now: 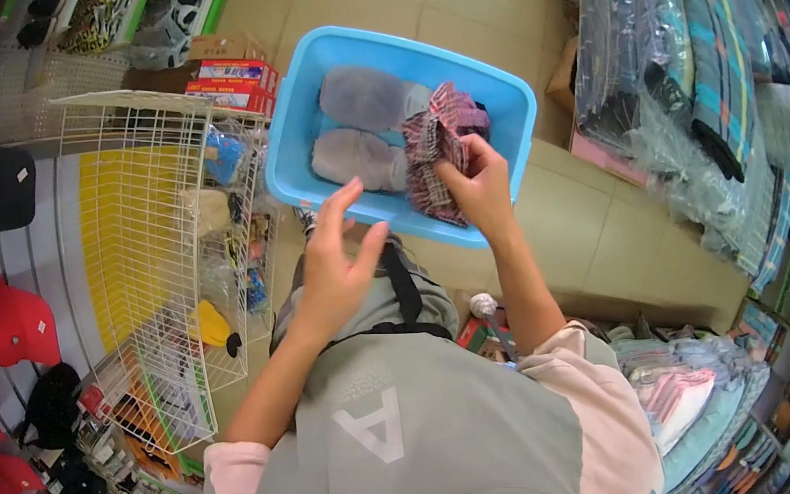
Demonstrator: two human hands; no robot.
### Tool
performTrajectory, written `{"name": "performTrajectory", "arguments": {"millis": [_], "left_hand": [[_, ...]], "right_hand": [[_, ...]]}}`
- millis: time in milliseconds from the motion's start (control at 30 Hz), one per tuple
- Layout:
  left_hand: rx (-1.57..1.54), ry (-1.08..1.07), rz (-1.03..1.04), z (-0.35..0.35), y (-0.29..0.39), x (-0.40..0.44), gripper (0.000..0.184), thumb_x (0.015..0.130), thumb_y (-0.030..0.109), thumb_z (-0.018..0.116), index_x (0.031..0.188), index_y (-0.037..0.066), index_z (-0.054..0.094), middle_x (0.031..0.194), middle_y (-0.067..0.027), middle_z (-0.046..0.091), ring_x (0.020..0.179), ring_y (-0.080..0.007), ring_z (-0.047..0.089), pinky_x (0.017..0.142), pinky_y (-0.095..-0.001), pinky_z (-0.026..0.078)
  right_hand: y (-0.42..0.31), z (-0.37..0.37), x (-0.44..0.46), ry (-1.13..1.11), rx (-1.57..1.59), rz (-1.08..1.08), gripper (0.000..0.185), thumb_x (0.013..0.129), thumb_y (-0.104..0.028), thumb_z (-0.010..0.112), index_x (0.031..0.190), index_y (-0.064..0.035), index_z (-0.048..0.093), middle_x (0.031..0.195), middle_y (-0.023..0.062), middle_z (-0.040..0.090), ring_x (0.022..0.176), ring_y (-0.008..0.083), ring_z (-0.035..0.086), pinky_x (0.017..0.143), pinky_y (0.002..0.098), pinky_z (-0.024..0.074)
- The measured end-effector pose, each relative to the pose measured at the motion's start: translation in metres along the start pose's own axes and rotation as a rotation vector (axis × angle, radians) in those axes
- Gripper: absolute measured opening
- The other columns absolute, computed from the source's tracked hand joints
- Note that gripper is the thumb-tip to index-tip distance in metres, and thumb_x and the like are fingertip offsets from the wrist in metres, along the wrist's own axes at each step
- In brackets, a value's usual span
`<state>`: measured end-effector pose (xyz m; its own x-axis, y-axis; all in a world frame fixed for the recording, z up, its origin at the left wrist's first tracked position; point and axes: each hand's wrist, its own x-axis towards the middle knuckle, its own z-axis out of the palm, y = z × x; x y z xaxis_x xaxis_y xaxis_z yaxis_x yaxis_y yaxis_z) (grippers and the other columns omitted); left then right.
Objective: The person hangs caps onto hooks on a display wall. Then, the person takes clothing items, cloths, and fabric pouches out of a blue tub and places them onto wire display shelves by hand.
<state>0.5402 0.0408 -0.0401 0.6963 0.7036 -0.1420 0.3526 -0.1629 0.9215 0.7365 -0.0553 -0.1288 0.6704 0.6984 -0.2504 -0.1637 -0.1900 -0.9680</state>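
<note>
My right hand (482, 184) pinches a crumpled red, black and white plaid cloth (428, 163) at the right side of a light blue plastic bin (285, 156). Whether the cloth is a garment I cannot tell. More dark reddish fabric (471, 118) shows just behind it. Inside the bin lie two grey rolled bundles (362, 100), which look wrapped in thin covering. Near the bin's front rim my left hand (341, 260) hovers with fingers apart and nothing in it.
On the left stands a white wire rack (156, 270), with black and red caps (15, 321) on the wall beyond. Plastic-wrapped textiles (632, 32) are stacked at right. Folded clothes (689, 398) lie lower right. Red boxes (236, 82) sit beside the bin.
</note>
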Motion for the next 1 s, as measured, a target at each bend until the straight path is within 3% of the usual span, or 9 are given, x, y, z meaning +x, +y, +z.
{"name": "performTrajectory", "arguments": {"millis": [33,133,233,533,567,667,700,800,1000], "left_hand": [[0.022,0.015,0.056,0.007,0.004,0.007,0.053,0.092,0.016,0.066,0.136,-0.002,0.043,0.131,-0.0187,0.053,0.121,-0.0301,0.054,0.1,-0.0364,0.044],[-0.048,-0.013,0.119,0.024,0.003,0.016,0.067,0.093,0.015,0.065,0.147,-0.001,0.029,0.132,-0.0177,0.053,0.12,-0.0237,0.053,0.104,-0.0345,0.041],[-0.259,-0.037,-0.069,0.018,0.017,0.011,0.059,0.094,0.011,0.063,0.142,-0.004,0.032,0.124,-0.0165,0.057,0.114,-0.0208,0.056,0.098,-0.034,0.044],[-0.246,0.114,0.03,0.0,-0.001,-0.004,0.043,0.097,0.009,0.05,0.135,-0.007,0.037,0.109,-0.0148,0.063,0.096,-0.0208,0.061,0.087,-0.034,0.047],[-0.234,0.105,-0.003,-0.004,-0.001,-0.007,0.05,0.095,0.006,0.049,0.141,-0.006,0.034,0.127,-0.0196,0.057,0.113,-0.0267,0.058,0.099,-0.0359,0.043],[-0.007,0.09,0.223,-0.014,-0.001,-0.005,0.059,0.091,0.002,0.049,0.146,-0.005,0.03,0.146,-0.0245,0.042,0.134,-0.0328,0.044,0.111,-0.0394,0.032],[-0.022,0.017,0.279,-0.017,0.002,-0.002,0.067,0.087,0.001,0.051,0.149,-0.003,0.027,0.156,-0.026,0.026,0.144,-0.0375,0.028,0.117,-0.0431,0.021],[0.099,-0.024,0.408,-0.015,0.014,0.003,0.072,0.085,0.003,0.054,0.15,-0.003,0.024,0.156,-0.0261,0.023,0.145,-0.0397,0.025,0.117,-0.0451,0.021],[0.108,-0.114,0.385,-0.014,0.008,0.003,0.081,0.082,0.005,0.058,0.152,-0.004,0.017,0.158,-0.0287,0.01,0.146,-0.045,0.017,0.117,-0.0481,0.019]], "right_hand": [[-0.021,0.012,-0.007,-0.042,0.097,-0.012,0.019,0.083,-0.007,0.067,0.099,0.0021,0.062,0.088,0.0039,0.067,0.081,0.0066,0.06,0.07,0.025,0.0492],[-0.061,0.039,-0.029,-0.196,0.309,0.019,0.02,0.091,-0.006,0.062,0.11,0.0012,0.062,0.095,0.003,0.068,0.082,0.006,0.06,0.07,0.0232,0.0493],[-0.067,0.047,-0.037,-0.261,0.382,0.093,0.019,0.096,-0.009,0.06,0.111,0.0017,0.065,0.092,0.0014,0.067,0.08,0.004,0.057,0.068,0.0218,0.0472],[-0.086,0.056,-0.048,-0.243,0.265,0.078,0.015,0.095,-0.012,0.063,0.096,0.002,0.069,0.076,-0.0058,0.062,0.067,-0.0003,0.047,0.053,0.0199,0.0349],[-0.087,0.053,-0.047,-0.243,0.231,0.068,0.014,0.095,-0.011,0.063,0.093,0.002,0.069,0.074,-0.0063,0.061,0.066,-0.0004,0.045,0.052,0.0205,0.0337],[-0.075,0.05,-0.045,-0.249,0.109,0.024,0.016,0.095,-0.011,0.064,0.085,0.0015,0.065,0.069,-0.0071,0.055,0.063,-0.0002,0.041,0.05,0.0221,0.0307],[-0.074,0.051,-0.044,-0.251,0.064,0.007,0.018,0.094,-0.011,0.064,0.082,0.0013,0.063,0.068,-0.0072,0.053,0.062,0.0,0.04,0.049,0.0226,0.0298],[-0.083,0.056,-0.048,-0.285,0.112,-0.023,0.024,0.097,-0.013,0.061,0.077,0.0012,0.058,0.065,-0.0062,0.049,0.062,0.001,0.039,0.05,0.0235,0.0299],[-0.082,0.056,-0.048,-0.269,0.176,0.021,0.027,0.101,-0.016,0.054,0.083,0.003,0.061,0.065,-0.0043,0.05,0.062,0.0024,0.042,0.053,0.0232,0.0346]]}}
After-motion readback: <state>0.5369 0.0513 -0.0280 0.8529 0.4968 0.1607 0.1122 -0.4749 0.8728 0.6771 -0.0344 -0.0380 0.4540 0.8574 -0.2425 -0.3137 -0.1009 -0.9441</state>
